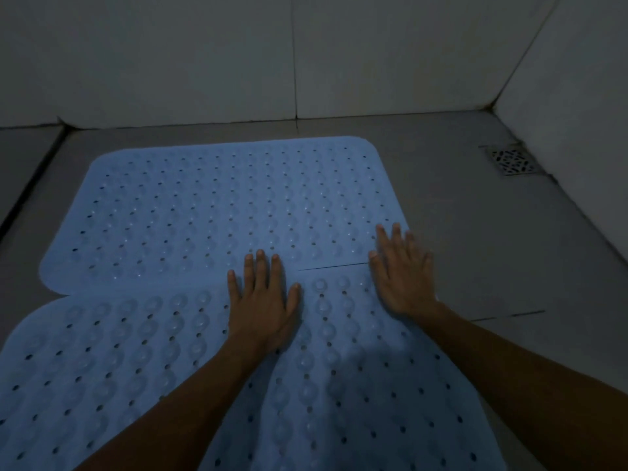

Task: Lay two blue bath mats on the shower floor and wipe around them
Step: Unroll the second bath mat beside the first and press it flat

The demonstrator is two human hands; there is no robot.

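Far perforated blue rubber bath mat flat on the grey tiled shower floor, near matching blue mat butted against it, my left hand and right hand flat, fingers spread, pressing the seam, gripping nothing, metal drain grate far right.

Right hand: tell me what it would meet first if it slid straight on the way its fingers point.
The right hand lies flat near the far mat's right edge, fingers pointing away. Sliding on, it would probably cross the mat's remaining strip, then bare floor, then the back wall.
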